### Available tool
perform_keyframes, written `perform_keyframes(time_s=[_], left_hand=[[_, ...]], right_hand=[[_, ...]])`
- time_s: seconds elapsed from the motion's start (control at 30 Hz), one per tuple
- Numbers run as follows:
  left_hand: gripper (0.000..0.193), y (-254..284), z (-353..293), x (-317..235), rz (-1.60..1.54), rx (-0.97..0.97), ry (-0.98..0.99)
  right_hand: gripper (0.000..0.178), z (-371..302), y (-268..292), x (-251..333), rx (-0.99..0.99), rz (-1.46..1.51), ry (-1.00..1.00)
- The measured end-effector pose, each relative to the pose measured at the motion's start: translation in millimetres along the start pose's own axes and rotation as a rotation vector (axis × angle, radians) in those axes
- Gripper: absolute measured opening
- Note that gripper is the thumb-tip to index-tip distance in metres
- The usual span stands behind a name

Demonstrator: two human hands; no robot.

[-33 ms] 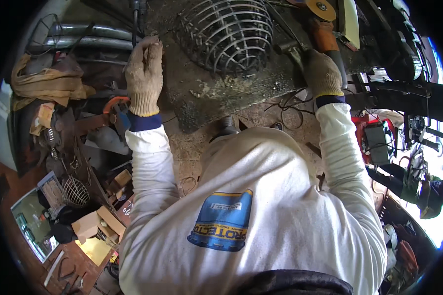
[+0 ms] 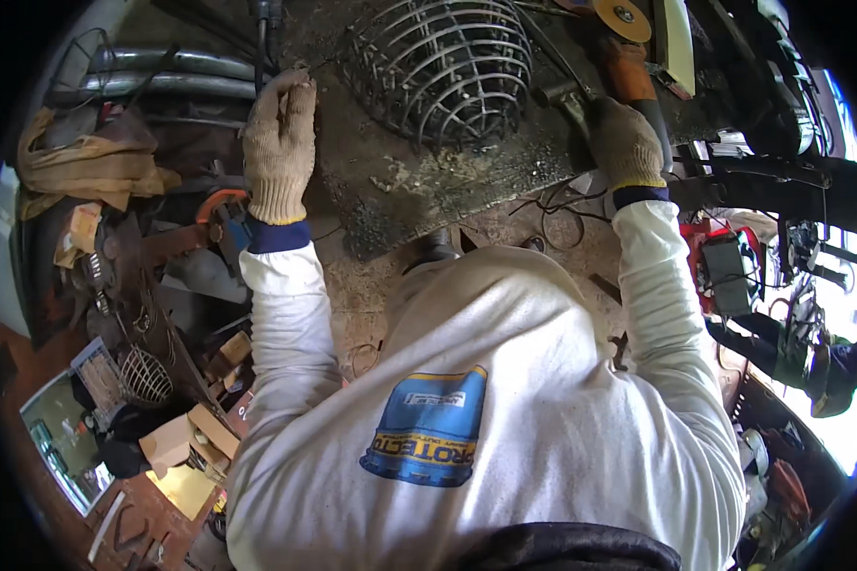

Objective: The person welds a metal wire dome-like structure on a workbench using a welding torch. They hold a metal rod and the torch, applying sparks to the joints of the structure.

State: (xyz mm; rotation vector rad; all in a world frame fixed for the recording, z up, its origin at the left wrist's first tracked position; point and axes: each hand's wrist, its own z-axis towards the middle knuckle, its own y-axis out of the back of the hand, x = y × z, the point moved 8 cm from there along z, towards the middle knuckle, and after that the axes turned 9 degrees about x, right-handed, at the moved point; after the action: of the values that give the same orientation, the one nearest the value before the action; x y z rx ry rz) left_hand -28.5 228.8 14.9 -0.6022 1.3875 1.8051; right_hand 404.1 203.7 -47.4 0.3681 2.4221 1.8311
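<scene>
Before me on a dark, rough metal worktable lies a domed cage of curved metal bars. My left hand, in a knitted beige glove, is at the table's left edge with its fingers curled; what they hold is hidden. To the cage's right, my right hand, gloved alike, is closed round a metal hammer-like tool, its short round head pointing at the cage. A thin rod slants down toward this hand. Close beyond it lies an angle grinder with an orange body and a yellow disc.
Metal tubes and a brown cloth are at far left. Lower left are a smaller wire cage, an opened cardboard box and a mirror-like pane. Cables hang below the table; a red-framed machine stands right.
</scene>
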Motion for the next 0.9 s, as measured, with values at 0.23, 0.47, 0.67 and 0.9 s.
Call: perform_keyframes(time_s=[0.23, 0.47, 0.67, 0.9], left_hand=[[0.021, 3, 17, 38, 0.003, 0.006, -0.138], [0.026, -1, 8, 49, -0.059, 0.022, -0.101], [0.027, -5, -18, -27, -0.293, 0.003, -0.224], [0.024, -69, -61, -175, -0.284, 0.416, -0.765]], right_hand=[[0.028, -54, 42, 14, -0.166, -0.103, -0.022], [0.022, -183, 11, 8, -0.510, 0.322, 0.394], [0.025, -214, -89, -24, -0.299, 1.471, -0.044], [0.023, -217, -40, -46, -0.427, 1.182, -0.063]])
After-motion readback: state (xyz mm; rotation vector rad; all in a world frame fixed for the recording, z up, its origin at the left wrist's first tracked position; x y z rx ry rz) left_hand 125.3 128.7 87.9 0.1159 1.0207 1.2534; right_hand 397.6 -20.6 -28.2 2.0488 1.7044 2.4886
